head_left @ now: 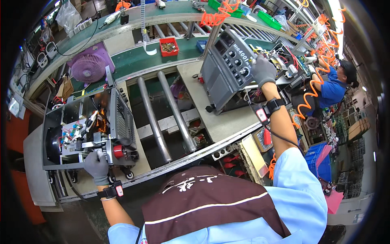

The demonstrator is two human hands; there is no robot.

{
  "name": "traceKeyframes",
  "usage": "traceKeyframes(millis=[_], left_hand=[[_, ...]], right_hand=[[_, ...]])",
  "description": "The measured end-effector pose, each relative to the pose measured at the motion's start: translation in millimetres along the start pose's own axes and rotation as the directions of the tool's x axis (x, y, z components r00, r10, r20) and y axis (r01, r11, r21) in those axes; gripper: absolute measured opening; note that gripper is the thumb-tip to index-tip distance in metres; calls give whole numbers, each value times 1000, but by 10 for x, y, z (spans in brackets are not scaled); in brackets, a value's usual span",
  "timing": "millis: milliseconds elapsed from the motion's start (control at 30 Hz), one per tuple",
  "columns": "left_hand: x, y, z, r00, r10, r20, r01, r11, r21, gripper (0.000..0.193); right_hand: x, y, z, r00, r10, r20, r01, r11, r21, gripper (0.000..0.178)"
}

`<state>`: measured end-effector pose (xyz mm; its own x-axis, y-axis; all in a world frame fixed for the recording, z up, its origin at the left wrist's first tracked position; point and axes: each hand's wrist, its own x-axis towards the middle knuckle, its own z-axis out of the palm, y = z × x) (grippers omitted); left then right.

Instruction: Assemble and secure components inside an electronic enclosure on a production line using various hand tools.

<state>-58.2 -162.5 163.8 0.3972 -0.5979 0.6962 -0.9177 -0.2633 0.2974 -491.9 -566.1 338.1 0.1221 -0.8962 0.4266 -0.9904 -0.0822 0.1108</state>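
Observation:
My left hand (96, 166), in a grey glove, is at the near edge of an open welding machine (87, 130) on the left. Its fingers are curled at the metal parts beside a red round connector (119, 151); what they grip is partly hidden. Inside that machine show copper windings, white parts and thin wires. My right arm reaches far forward. On the right edge of a second welding machine's dark grey front panel (233, 59), with its knobs and display, my gloved right hand (264, 72) is closed. Behind it lie bare wires and circuit parts.
Steel rollers (154, 118) with open gaps lie between the machines. Beyond are a purple fan (88, 68) and a red bin of small parts (168, 47). Orange coiled hoses (219, 14) hang overhead. A co-worker in blue (335, 87) is at the right.

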Motion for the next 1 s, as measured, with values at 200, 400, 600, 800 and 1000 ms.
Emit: traceKeyframes(millis=[200,400,600,800,1000], left_hand=[[-176,-210,-88,977,-189,94,190,982,3,24],[-113,-267,-80,990,-140,0,139,982,128,26],[-241,-420,-128,974,-225,25,218,963,156,26],[-308,-864,49,952,-247,180,201,950,239,27],[-307,-1013,-118,969,-242,39,235,962,137,23]], right_hand=[[151,295,722,982,-169,-88,185,959,215,36],[-223,44,248,952,-247,-183,297,892,341,31],[-190,-78,529,935,-286,-208,353,729,586,25],[-448,-353,366,947,-311,-79,253,572,780,29],[-644,-925,143,905,-287,-313,425,622,657,27]])
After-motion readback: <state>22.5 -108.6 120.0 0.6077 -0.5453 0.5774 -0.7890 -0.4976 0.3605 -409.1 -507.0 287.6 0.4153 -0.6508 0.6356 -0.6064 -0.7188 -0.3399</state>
